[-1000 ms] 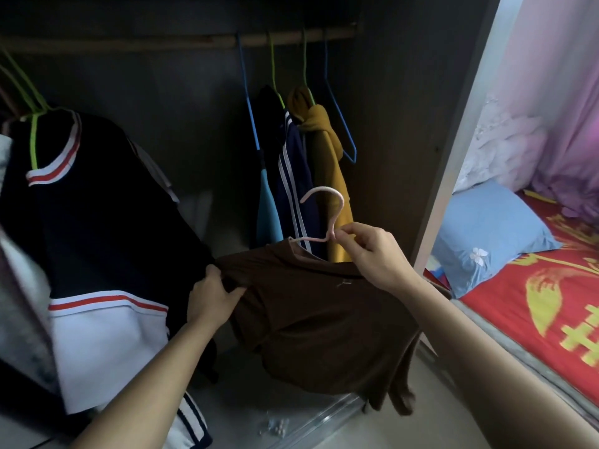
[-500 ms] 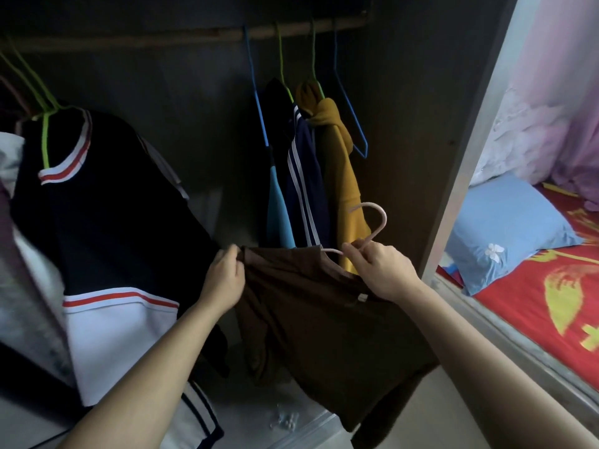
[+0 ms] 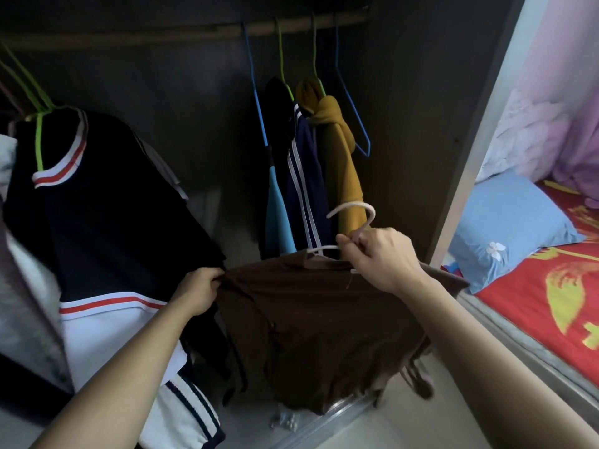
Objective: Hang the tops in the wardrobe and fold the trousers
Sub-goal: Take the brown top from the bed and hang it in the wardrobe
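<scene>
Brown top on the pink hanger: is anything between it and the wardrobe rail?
Nothing visible blocks it. The right hand pinches the pink hanger, the left hand grips the brown top, and open space leads up to a bare stretch of rail between the black top at left and the navy striped top at right.

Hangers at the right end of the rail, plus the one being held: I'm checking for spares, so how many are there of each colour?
Blue wire hangers: 2
Green wire hangers: 2
Pale pink plastic hanger, in the grip of the right hand: 1
Total: 5
</scene>
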Available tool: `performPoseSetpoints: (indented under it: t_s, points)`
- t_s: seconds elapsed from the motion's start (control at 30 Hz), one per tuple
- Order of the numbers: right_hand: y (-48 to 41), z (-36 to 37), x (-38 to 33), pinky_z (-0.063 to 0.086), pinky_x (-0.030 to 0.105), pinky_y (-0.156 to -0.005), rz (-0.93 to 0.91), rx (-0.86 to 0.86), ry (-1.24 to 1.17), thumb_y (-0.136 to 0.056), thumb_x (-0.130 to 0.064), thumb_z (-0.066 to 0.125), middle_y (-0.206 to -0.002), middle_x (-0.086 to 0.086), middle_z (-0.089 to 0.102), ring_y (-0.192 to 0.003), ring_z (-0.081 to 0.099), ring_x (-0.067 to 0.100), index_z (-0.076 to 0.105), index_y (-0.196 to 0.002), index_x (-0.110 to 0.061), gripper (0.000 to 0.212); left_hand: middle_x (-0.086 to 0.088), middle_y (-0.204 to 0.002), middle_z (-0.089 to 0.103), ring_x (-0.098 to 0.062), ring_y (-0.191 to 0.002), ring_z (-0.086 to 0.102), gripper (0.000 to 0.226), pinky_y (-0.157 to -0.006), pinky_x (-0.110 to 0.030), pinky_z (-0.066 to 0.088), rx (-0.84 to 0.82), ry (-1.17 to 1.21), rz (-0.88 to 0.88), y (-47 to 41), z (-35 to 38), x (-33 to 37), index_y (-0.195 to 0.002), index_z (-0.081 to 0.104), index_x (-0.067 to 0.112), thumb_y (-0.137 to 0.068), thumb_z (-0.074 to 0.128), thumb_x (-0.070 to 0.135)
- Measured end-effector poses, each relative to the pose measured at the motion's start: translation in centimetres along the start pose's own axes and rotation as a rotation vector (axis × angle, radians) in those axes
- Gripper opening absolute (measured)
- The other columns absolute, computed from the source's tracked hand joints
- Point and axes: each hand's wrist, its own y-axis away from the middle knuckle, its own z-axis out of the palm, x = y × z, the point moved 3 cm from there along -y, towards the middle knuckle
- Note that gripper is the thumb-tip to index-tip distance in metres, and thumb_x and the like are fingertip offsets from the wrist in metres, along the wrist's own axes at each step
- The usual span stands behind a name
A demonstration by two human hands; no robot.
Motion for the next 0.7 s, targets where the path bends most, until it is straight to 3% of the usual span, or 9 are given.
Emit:
performPoseSetpoints:
  t_s: [0.1, 0.17, 0.23, 0.33, 0.37, 0.43, 0.5, 0.6, 0.7]
  points:
    - [-0.2, 0.6, -0.6, 0.037, 0.029, -0.05, -0.028, -0.18, -0.03, -0.103, -0.044, 0.043, -0.055, -0.006, 0.052, -0.052, 0.051, 0.009, 0.05, -0.062, -0.027, 0.046, -0.004, -0.11, 0.07, -0.026, -0.101, 0.063, 0.031, -0.083, -0.032, 0.05, 0.052, 0.017, -0.053, -0.3, -0.2, 0.4, -0.097, 0.069, 0.029, -0.093, 0.049, 0.005]
    - [-0.6, 0.8, -0.3, 0.044, 0.036, -0.052, 0.023, -0.205, -0.144, -0.103, -0.043, 0.045, -0.056, -0.002, 0.056, -0.053, 0.055, 0.015, 0.058, -0.064, -0.022, 0.046, -0.005, -0.118, 0.066, -0.026, -0.108, 0.061, 0.04, -0.088, -0.032, 0.05, 0.058, 0.013, -0.043, -0.3, 0.1, 1.5, -0.115, 0.065, 0.025, -0.087, 0.051, 0.0]
    - [-0.9, 0.8, -0.3, 0.05, 0.038, -0.054, 0.05, -0.18, -0.242, -0.101, -0.046, 0.047, -0.057, 0.002, 0.062, -0.052, 0.058, 0.014, 0.069, -0.069, -0.019, 0.047, -0.003, -0.119, 0.061, -0.025, -0.111, 0.059, 0.049, -0.09, -0.035, 0.051, -0.015, 0.041, 0.049, 0.1, 0.5, 3.1, -0.118, 0.06, 0.031, -0.078, 0.056, 0.003]
    - [-1.6, 0.5, -0.7, 0.04, 0.02, -0.049, 0.064, -0.175, -0.395, -0.097, -0.05, 0.056, -0.058, -0.001, 0.063, -0.05, 0.054, 0.006, 0.077, -0.077, -0.019, 0.043, 0.007, -0.112, 0.064, -0.018, -0.109, 0.06, 0.04, -0.096, -0.046, 0.049, -0.215, 0.206, 0.188, 0.4, 1.0, 6.1, -0.107, 0.056, 0.049, -0.07, 0.063, 0.034]
    - [-1.8, 0.3, -0.8, 0.038, 0.019, -0.05, 0.073, -0.198, -0.447, -0.094, -0.052, 0.058, -0.058, -0.001, 0.062, -0.049, 0.051, 0.006, 0.077, -0.08, -0.016, 0.043, 0.012, -0.109, 0.067, -0.014, -0.108, 0.062, 0.038, -0.099, -0.048, 0.047, -0.255, 0.245, 0.222, 0.5, 1.0, 7.1, -0.108, 0.058, 0.051, -0.071, 0.065, 0.048]
    - [-2.1, 0.1, -0.8, 0.042, 0.029, -0.055, 0.09, -0.287, -0.54, -0.09, -0.056, 0.062, -0.063, 0.004, 0.062, -0.055, 0.052, 0.013, 0.076, -0.086, -0.015, 0.044, 0.017, -0.097, 0.073, -0.007, -0.098, 0.068, 0.039, -0.097, -0.046, 0.049, -0.219, 0.327, 0.259, 0.5, 0.7, 8.3, -0.103, 0.068, 0.047, -0.072, 0.063, 0.07]
    - [-2.2, -0.1, -0.6, 0.05, 0.035, -0.07, 0.076, -0.386, -0.586, -0.089, -0.061, 0.06, -0.081, 0.005, 0.068, -0.073, 0.062, 0.014, 0.075, -0.097, -0.023, 0.041, 0.017, -0.089, 0.074, -0.006, -0.09, 0.07, 0.038, -0.093, -0.045, 0.053, -0.077, 0.418, 0.257, 0.3, -0.2, 8.6, -0.096, 0.074, 0.044, -0.073, 0.061, 0.071]
    - [-2.3, -0.2, 1.3, 0.051, 0.033, -0.094, 0.08, -0.455, -0.399, -0.092, -0.064, 0.049, -0.116, -0.006, 0.065, -0.105, 0.061, 0.012, 0.062, -0.129, -0.027, 0.054, 0.014, -0.089, 0.075, -0.011, -0.091, 0.071, 0.041, -0.092, -0.048, 0.054, 0.057, 0.515, 0.212, -0.3, -1.2, 7.3, -0.096, 0.075, 0.041, -0.071, 0.064, 0.072]
    - [-2.1, 0.3, 4.5, 0.05, 0.031, -0.087, 0.158, -0.549, -0.135, -0.097, -0.065, 0.036, -0.11, -0.003, 0.065, -0.098, 0.062, 0.014, 0.065, -0.121, -0.02, 0.058, 0.016, -0.087, 0.075, -0.014, -0.092, 0.071, 0.045, -0.09, -0.047, 0.054, 0.113, 0.501, 0.144, -0.6, -1.9, 6.2, -0.097, 0.073, 0.046, -0.068, 0.061, 0.078]
